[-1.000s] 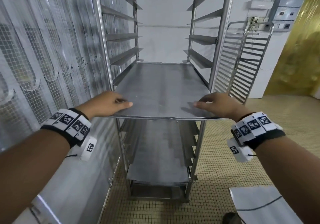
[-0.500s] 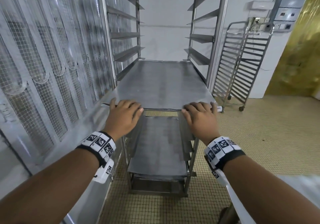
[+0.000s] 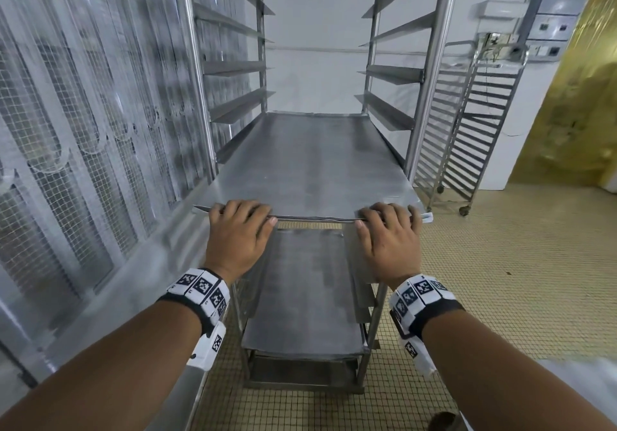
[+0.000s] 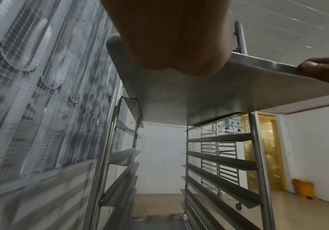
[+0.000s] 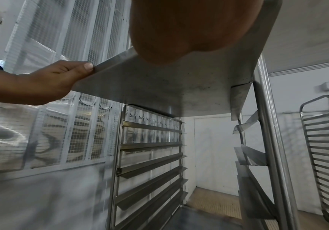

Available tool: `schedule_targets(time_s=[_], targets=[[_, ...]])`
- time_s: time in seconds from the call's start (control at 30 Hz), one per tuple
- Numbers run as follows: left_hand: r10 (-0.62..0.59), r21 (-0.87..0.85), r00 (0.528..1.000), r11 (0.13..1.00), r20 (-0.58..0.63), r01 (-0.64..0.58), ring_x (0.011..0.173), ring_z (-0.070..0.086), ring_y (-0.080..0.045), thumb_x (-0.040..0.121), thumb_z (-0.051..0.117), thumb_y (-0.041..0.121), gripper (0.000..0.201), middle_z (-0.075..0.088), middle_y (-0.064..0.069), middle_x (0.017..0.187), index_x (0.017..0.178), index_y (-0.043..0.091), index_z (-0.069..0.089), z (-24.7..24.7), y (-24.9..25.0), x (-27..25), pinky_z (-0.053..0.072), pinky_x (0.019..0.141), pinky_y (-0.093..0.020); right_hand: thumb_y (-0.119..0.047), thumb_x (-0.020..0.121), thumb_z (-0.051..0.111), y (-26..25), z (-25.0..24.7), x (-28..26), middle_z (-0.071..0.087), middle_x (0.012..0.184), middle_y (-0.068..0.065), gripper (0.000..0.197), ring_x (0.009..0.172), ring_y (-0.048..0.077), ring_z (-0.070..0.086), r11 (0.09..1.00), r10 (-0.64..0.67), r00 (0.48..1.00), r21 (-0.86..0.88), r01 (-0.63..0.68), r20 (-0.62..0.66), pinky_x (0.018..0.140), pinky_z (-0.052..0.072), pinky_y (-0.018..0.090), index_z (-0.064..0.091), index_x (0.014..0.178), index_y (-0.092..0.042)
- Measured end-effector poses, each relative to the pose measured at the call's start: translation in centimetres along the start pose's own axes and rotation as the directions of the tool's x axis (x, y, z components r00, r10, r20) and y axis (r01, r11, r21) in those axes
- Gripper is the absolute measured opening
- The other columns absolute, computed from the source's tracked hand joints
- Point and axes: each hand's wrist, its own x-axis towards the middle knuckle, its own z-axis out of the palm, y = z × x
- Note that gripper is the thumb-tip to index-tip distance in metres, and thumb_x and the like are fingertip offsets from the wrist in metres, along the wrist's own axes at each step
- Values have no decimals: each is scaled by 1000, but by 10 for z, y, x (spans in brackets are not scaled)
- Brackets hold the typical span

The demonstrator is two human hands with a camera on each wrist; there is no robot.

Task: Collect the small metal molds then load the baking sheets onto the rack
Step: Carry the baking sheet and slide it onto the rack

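Observation:
A flat metal baking sheet [image 3: 310, 163] lies on a middle pair of runners of the tall steel rack [image 3: 430, 63], its near edge sticking out toward me. My left hand [image 3: 240, 212] and right hand [image 3: 387, 213] both hold that near edge, fingers curled over the top and thumbs against the rim. From below, the sheet's underside [image 4: 189, 96] shows in the left wrist view with the right thumb [image 4: 321, 66] on its rim. The right wrist view shows the left hand [image 5: 61, 74] at the sheet [image 5: 169, 87]. More sheets [image 3: 307, 297] sit on lower runners. No small molds are in view.
A wire-mesh wall [image 3: 83, 113] runs close along the rack's left side. A second, empty wheeled rack [image 3: 467, 123] stands at the right by the white wall, next to a yellow strip curtain [image 3: 574, 97]. A yellow bin [image 4: 304, 189] sits on the tiled floor.
Both hands have shifted from the sheet's side corners to its near edge. The sheet has slid further into the rack along its runners.

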Motion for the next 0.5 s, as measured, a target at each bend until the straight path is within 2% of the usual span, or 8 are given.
schedule_targets(time_s=[0.3, 0.5], targets=[[-19, 4, 1000, 1000, -13, 19, 92, 60, -28, 101, 46, 42, 34, 71, 3, 102, 106, 22, 73, 62, -26, 49, 35, 85, -45, -49, 100, 38, 18, 55, 53, 64, 110, -5, 39, 108, 23, 54, 999, 41, 997, -32, -39, 61, 110, 25, 47, 70, 111, -28], [-40, -31, 998, 999, 57, 42, 95, 59, -28, 101, 46, 44, 36, 72, 2, 105, 107, 22, 73, 104, -45, 81, 34, 88, -45, -54, 99, 36, 33, 98, 91, 66, 112, -6, 44, 110, 23, 55, 997, 76, 987, -4, -77, 142, 111, 26, 46, 70, 112, -30]])
